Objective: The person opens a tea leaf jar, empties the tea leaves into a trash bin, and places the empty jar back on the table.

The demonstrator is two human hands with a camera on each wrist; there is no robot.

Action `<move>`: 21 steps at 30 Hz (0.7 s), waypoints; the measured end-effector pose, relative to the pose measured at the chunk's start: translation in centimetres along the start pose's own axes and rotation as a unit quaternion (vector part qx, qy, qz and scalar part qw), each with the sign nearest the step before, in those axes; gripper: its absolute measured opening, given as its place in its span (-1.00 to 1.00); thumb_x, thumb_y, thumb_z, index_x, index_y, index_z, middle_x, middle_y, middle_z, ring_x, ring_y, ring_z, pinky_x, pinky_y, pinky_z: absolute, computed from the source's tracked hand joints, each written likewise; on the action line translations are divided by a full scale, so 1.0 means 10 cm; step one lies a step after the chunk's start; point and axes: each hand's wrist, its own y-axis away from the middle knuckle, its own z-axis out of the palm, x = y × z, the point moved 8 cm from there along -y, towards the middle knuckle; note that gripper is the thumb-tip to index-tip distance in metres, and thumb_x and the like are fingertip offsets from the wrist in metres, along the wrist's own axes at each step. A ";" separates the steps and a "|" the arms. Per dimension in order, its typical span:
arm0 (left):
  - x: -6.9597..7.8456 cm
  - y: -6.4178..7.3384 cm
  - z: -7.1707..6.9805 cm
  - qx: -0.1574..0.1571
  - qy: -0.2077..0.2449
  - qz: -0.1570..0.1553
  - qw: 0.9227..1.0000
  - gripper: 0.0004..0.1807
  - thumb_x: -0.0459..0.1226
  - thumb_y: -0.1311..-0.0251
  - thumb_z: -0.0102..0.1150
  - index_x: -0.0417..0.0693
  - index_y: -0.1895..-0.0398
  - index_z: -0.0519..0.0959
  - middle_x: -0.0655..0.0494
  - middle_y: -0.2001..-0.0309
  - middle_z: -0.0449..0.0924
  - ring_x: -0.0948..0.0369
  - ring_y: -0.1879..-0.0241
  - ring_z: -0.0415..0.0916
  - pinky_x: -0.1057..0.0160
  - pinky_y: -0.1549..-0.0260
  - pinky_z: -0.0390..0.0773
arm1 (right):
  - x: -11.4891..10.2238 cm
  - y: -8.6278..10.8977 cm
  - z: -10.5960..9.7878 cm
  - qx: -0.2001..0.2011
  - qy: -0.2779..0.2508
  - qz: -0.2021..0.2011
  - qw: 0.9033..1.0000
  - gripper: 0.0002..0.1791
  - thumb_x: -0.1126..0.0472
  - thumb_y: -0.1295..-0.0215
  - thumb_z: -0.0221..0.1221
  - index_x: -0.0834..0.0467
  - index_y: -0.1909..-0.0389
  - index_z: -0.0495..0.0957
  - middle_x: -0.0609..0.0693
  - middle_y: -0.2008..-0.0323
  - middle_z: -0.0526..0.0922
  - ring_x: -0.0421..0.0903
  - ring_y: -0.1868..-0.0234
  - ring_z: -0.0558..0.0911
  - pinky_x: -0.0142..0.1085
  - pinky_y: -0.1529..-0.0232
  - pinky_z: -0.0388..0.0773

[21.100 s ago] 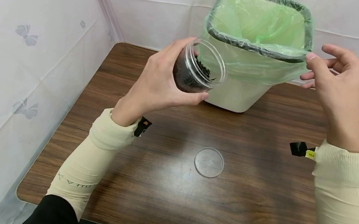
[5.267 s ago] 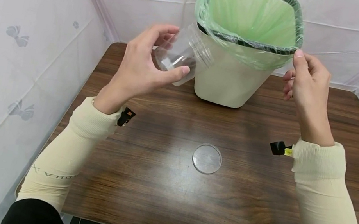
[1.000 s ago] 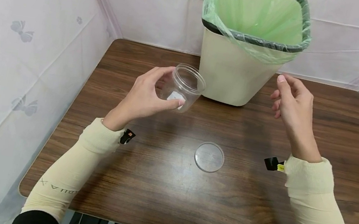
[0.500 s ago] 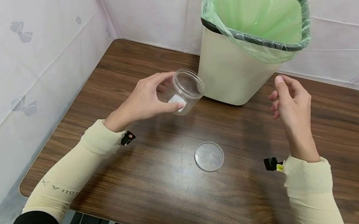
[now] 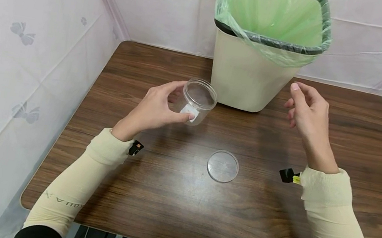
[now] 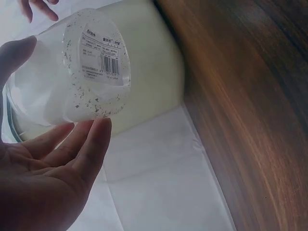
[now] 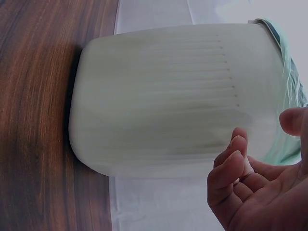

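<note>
My left hand (image 5: 155,106) grips a clear plastic jar (image 5: 202,103) from its left side, slightly tilted, mouth up, above the table. The jar has no lid on and looks empty inside. In the left wrist view, dark specks cling around the jar's base (image 6: 98,103), which bears a white barcode label (image 6: 101,55). My right hand (image 5: 308,117) hovers in front of the bin's right side, fingers loosely curled with nothing in them. A round clear lid (image 5: 222,166) lies flat on the table between the two forearms.
A cream waste bin (image 5: 249,76), lined with a green bag (image 5: 284,59) folded over its dark rim, stands at the table's back. White sheeting (image 5: 163,13) hangs behind and at both sides. The wood-grain table (image 5: 176,209) ends near my body.
Dark shredded leaves once in the jar are gone from it. My left hand has brought the jar down from the bin rim and turned it more upright; my right hand has left the bag.
</note>
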 end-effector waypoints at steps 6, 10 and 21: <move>-0.03 0.01 0.07 -0.019 0.018 -0.008 1.000 -0.04 -0.02 0.10 0.59 -0.11 -0.41 0.39 0.07 -0.15 0.56 0.13 -0.02 0.57 0.15 -0.02 0.56 | 0.03 0.00 0.01 -0.001 -0.005 0.002 1.000 -0.38 -0.17 -0.47 0.07 0.16 -0.34 0.45 -0.10 0.43 0.60 -0.21 0.65 0.51 -0.39 0.70 0.44; -0.06 0.02 0.11 -0.029 0.007 -0.012 0.999 -0.03 -0.02 0.10 0.59 -0.11 -0.42 0.37 0.05 -0.17 0.54 0.13 -0.05 0.53 0.12 -0.03 0.54 | 0.05 0.01 0.02 -0.005 -0.004 0.005 1.000 -0.38 -0.17 -0.47 0.07 0.16 -0.35 0.45 -0.12 0.44 0.61 -0.21 0.64 0.51 -0.40 0.69 0.44; -0.08 0.02 0.18 -0.043 0.007 -0.005 0.999 -0.03 -0.07 0.10 0.58 -0.14 -0.42 0.36 -0.02 -0.14 0.53 0.10 -0.07 0.52 0.15 -0.03 0.57 | 0.06 0.03 0.05 -0.004 -0.010 0.008 1.000 -0.38 -0.17 -0.47 0.09 0.18 -0.33 0.45 -0.13 0.46 0.60 -0.24 0.65 0.50 -0.41 0.70 0.44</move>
